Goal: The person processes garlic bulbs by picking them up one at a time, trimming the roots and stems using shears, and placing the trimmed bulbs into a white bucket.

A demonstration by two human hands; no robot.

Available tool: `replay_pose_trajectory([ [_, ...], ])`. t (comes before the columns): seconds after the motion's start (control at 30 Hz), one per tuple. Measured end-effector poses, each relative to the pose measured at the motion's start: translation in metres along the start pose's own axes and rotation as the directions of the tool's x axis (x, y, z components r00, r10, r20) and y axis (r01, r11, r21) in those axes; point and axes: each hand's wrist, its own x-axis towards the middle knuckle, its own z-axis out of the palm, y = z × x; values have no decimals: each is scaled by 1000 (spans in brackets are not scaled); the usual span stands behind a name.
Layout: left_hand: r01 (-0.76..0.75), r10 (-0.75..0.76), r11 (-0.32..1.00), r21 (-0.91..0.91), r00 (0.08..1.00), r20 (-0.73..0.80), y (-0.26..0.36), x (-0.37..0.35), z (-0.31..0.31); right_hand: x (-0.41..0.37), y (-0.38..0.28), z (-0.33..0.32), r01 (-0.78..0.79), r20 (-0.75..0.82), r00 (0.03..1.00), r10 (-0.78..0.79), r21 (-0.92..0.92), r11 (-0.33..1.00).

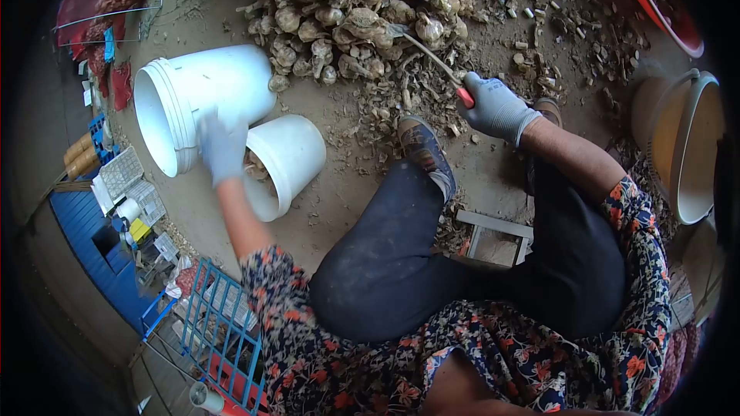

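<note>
My right hand (496,108), in a grey knitted glove, is closed around the red handle of a long thin-shafted tool (435,58). Its far end reaches the edge of a heap of garlic bulbs (358,23), where its shape is hard to make out. My left hand (223,146), also gloved, is smeared by motion; its fingers cannot be made out. It is over the side of a large white bucket (231,81) lying tipped over, near its rim. Close beside it a smaller white bucket (297,150) lies on its side with some brownish pieces inside.
Dry stem cuttings (532,54) litter the ground to the right of the heap. At the right stand a red basin (682,31) and a pale bucket (694,146). Red mesh sacks (116,0) lie far left, above a blue crate (100,243). A metal frame (493,223) is between my legs.
</note>
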Motion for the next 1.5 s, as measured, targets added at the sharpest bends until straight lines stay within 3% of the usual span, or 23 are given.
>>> replay_pose_trajectory([
  [0.07,-79,54,810,-582,997,-61,78,62,11,-3,6,4,-17,41,999,17,-4,1000],
  [0.1,-100,81,689,-718,995,-61,125,85,18,-6,5,2,-34,41,999,34,-1,999],
  [0.13,-19,129,748,-664,985,118,159,108,15,-7,6,-2,-52,86,995,54,-25,998],
  [0.23,-28,76,858,-513,995,72,212,150,58,-11,8,-11,-120,191,974,123,-30,992],
  [0.33,-53,13,792,-608,997,-70,213,115,65,-12,3,-20,-187,291,945,147,117,975],
  [0.4,156,-131,145,-977,982,138,207,79,64,-8,-2,-24,-133,266,961,72,217,967],
  [0.47,143,-120,89,-986,984,132,213,41,43,-1,-2,-12,-26,200,979,-33,282,959],
  [0.53,132,-76,-30,-991,988,133,216,18,32,6,-20,-18,-43,249,968,-40,317,947],
  [0.7,123,-28,-64,-990,992,125,226,-9,32,16,-42,-28,53,198,974,-108,264,963],
  [0.77,-176,27,291,-940,984,-176,228,-6,38,14,-43,-20,141,16,989,-146,192,971],
  [0.83,-180,28,392,-902,983,-183,225,-10,37,15,-41,-27,87,63,992,-105,247,965],
  [0.9,129,61,-72,-989,990,124,228,-14,32,14,-36,-29,39,117,990,-77,299,954],
  [0.93,225,97,-142,-964,972,213,227,-16,34,10,-31,-28,63,85,992,-89,270,961],
  [0.97,229,95,-141,-963,972,217,225,-18,37,6,-26,-28,85,52,994,-100,241,967],
  [1.03,359,340,-590,-723,923,182,223,-25,46,4,-22,-30,65,109,990,-85,170,983],
  [1.07,415,416,-675,-610,897,149,222,-28,50,3,-21,-32,72,65,995,-77,71,995],
  [1.13,417,446,-690,-591,889,107,224,-30,54,3,-17,-30,114,10,993,-114,-153,982],
  [1.17,408,468,-707,-578,882,52,224,-29,53,0,-16,-31,115,13,993,-114,-152,982],
  [1.23,329,348,-636,-698,930,122,226,-27,52,-5,-14,-31,220,-83,962,-261,-332,917],
  [1.3,216,340,-471,-855,939,50,223,-30,46,-9,-13,-30,193,-61,970,-233,-383,903],
  [1.43,200,356,-174,-964,926,127,219,-37,40,-13,-15,-28,167,-110,964,-240,-452,876],
  [1.47,49,394,-58,-997,919,22,217,-32,44,-13,-16,-26,182,-122,952,-280,-510,841],
  [1.5,54,395,-59,-997,918,26,216,-36,46,-12,-18,-26,196,-129,938,-321,-567,800],
])
